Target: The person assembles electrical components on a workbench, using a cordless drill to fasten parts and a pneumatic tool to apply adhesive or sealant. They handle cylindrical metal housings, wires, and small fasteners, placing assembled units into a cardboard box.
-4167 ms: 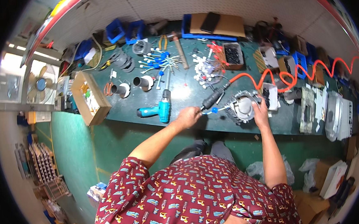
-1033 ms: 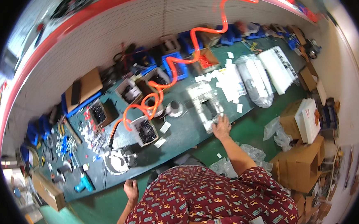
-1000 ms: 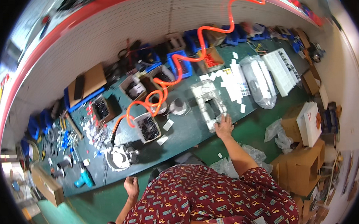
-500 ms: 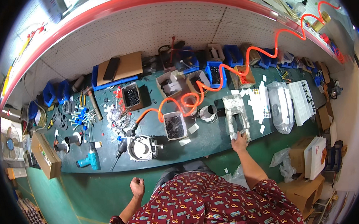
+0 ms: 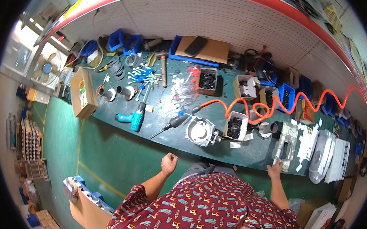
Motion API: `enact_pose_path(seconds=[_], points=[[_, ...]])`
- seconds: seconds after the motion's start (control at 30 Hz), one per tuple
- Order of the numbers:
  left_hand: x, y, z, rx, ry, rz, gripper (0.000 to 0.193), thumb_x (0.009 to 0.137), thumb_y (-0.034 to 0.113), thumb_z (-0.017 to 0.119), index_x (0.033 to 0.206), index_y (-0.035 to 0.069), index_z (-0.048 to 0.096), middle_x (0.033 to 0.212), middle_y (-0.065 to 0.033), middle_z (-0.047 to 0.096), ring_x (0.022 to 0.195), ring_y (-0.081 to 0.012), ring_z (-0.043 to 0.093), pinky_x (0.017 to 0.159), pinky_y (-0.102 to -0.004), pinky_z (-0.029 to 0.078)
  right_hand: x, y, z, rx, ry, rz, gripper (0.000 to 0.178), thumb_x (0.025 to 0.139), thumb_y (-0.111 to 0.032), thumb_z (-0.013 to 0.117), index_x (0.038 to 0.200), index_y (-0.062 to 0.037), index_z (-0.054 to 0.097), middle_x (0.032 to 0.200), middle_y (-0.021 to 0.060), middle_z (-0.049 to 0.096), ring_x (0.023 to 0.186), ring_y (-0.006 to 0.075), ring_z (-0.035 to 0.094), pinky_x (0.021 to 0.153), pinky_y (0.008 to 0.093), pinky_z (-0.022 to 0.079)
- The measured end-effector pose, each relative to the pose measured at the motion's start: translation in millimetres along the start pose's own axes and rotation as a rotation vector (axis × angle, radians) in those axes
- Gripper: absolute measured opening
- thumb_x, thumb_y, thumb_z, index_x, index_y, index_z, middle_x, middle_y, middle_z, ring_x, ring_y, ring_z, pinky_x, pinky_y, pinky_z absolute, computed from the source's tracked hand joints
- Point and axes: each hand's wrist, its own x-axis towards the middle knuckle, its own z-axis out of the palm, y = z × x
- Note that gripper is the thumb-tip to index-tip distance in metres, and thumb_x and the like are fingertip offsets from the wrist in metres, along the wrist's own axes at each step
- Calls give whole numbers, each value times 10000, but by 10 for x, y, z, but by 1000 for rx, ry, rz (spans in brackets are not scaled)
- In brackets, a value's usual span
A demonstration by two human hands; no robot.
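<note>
My right hand (image 5: 274, 169) is at the near end of a grey, worn rectangular frame (image 5: 291, 132) that lies on the bench. Its fingers close over the frame's near edge. My left hand (image 5: 169, 163) hangs over the floor just off the bench's front edge, fingers curled in, with nothing visible in it. On the bench between the hands sits a round silver metal housing (image 5: 199, 131). A dark air tool (image 5: 178, 120) on an orange coiled hose (image 5: 255, 117) lies to its left. A grey metal tube with a flange (image 5: 268, 129) stands left of the frame.
A teal cordless drill (image 5: 135, 117) lies near the front edge, with a hammer (image 5: 163, 71) farther back. Boxes of small black parts, such as a white-edged one (image 5: 236, 126), line the bench. Right of the frame are a plastic-wrapped part (image 5: 322, 156) and a white tray (image 5: 338, 159).
The view has turned left, so the bench appears shifted right and more floor shows at left. My right hand stays at the frame's near end; my left hand remains curled off the bench.
</note>
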Motion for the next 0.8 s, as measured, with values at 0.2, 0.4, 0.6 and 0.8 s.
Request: enact_pose_path(seconds=[0.2,0.4,0.6,0.8], points=[[52,-119,-70,-30,50,-42,188,872,216,697,891,29,700,848,-167,738,799,-294,726,775,-408,569,139,111,-3,-20,-82,-31,1066,754,-312,809,1592,23,240,1602,405,192,1495,535,241,1253,473,246],[1,-178,-103,-22,62,-60,190,877,219,692,891,29,699,842,-166,737,792,-299,726,774,-409,570,165,146,0,-13,-76,-50,1060,755,-322,810,1585,33,255,1588,419,212,1492,530,257,1253,462,249],[97,-238,-44,-70,84,-28,217,897,248,678,935,36,713,885,-172,743,843,-317,733,796,-421,570,199,173,-19,13,-105,-57,1083,712,-266,858,1581,11,275,1603,382,225,1481,514,296,1243,469,274],[213,-129,-99,-43,105,-51,316,965,341,600,963,48,716,954,-211,733,936,-408,707,840,-476,555,160,122,-19,-6,-113,-42,1091,696,-237,861,1585,7,277,1603,360,245,1495,474,292,1248,428,275]])
